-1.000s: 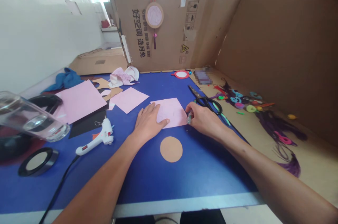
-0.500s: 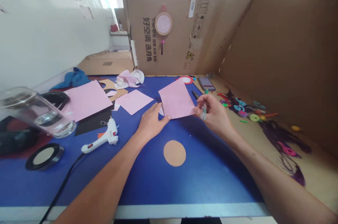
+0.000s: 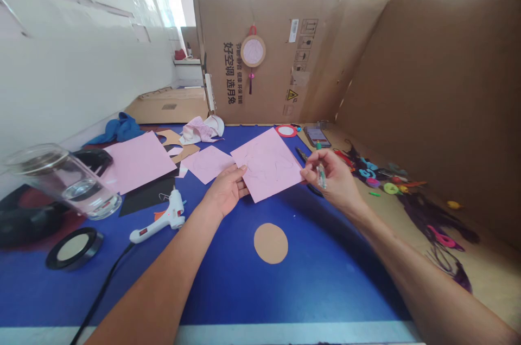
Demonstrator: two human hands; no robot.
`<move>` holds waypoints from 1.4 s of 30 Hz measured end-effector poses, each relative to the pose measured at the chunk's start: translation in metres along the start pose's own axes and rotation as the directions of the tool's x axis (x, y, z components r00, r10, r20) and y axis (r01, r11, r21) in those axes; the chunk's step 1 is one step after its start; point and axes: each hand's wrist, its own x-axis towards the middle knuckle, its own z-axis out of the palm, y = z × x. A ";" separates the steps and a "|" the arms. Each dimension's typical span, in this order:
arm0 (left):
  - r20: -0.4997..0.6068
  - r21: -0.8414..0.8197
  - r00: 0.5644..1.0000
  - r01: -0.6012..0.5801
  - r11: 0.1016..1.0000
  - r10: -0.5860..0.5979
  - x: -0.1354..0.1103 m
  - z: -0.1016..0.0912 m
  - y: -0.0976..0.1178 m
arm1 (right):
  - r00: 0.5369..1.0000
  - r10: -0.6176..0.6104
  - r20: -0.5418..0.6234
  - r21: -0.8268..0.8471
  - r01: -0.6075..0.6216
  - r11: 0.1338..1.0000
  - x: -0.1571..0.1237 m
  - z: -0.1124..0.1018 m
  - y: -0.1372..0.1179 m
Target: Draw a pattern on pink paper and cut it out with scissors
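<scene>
A square of pink paper (image 3: pixel 268 163) with faint pencil-like lines is raised above the blue table (image 3: pixel 228 285). My left hand (image 3: pixel 228 187) pinches its left edge between thumb and fingers. At the paper's right corner, my right hand (image 3: pixel 331 174) grips the edge while also holding a clear-barrelled pen (image 3: pixel 321 176) with a green end. Below the paper lies a round brown cardboard disc (image 3: pixel 271 243). Another pink sheet (image 3: pixel 209 163) rests flat just left of my left hand. Dark-handled scissors (image 3: pixel 302 154) lie partly hidden behind the paper and my right hand.
At left are a white glue gun (image 3: pixel 163 217) with its cord, a glass of water (image 3: pixel 77 187), a black roll (image 3: pixel 74 248) and a larger pink sheet (image 3: pixel 140 160). Behind stands a cardboard panel (image 3: pixel 317 74) with a round hanging ornament (image 3: pixel 253 51). Beads and purple tassels (image 3: pixel 415 212) lie right.
The pink paper has turned and tilted, so its drawn lines show more clearly. My left hand has shifted slightly left along its edge. The view has tipped upward a little.
</scene>
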 end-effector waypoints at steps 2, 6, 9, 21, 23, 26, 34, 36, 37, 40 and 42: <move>-0.021 -0.016 1.000 0.011 1.000 -0.011 0.000 0.000 0.001 | 1.000 0.002 -0.005 -0.015 -0.002 1.000 0.000 0.000 0.000; -0.022 -0.023 1.000 0.021 1.000 -0.022 -0.001 0.000 0.000 | 0.999 0.004 -0.045 -0.028 -0.005 1.000 0.001 0.001 0.001; -0.009 -0.011 1.000 0.016 1.000 -0.016 -0.003 0.002 0.001 | 0.996 0.019 -0.092 -0.005 -0.020 1.000 0.002 0.002 0.001; 0.018 0.005 1.000 -0.013 1.000 0.013 -0.003 0.005 -0.006 | 0.985 0.073 -0.157 0.093 -0.059 0.994 0.003 0.002 0.005; 0.030 0.023 1.000 -0.006 1.000 0.005 -0.003 0.005 -0.008 | 0.983 0.063 -0.170 0.081 -0.050 0.995 0.003 0.001 0.006; 0.062 0.049 0.998 0.010 0.999 -0.013 -0.005 0.006 -0.009 | 0.982 0.047 -0.181 0.055 -0.038 0.998 0.005 -0.001 0.006; 0.115 0.101 0.992 0.049 0.994 -0.061 -0.008 0.007 -0.010 | 0.978 0.065 -0.198 0.065 -0.053 0.996 0.006 -0.002 0.009; 0.110 0.090 0.992 0.051 0.995 -0.061 -0.008 0.008 -0.011 | 0.976 0.087 -0.200 0.089 -0.070 0.994 0.005 -0.001 0.008; 0.102 0.082 0.993 0.047 0.996 -0.056 -0.008 0.008 -0.011 | 0.975 0.100 -0.200 0.105 -0.080 0.991 0.004 -0.001 0.008; 0.075 0.063 0.996 0.033 0.997 -0.038 -0.010 0.011 -0.013 | 0.973 0.137 -0.186 0.149 -0.110 0.983 0.003 -0.001 0.010; 0.085 0.064 0.995 0.038 0.997 -0.043 -0.010 0.012 -0.015 | 0.973 0.151 -0.175 0.146 -0.126 0.981 0.003 -0.002 0.013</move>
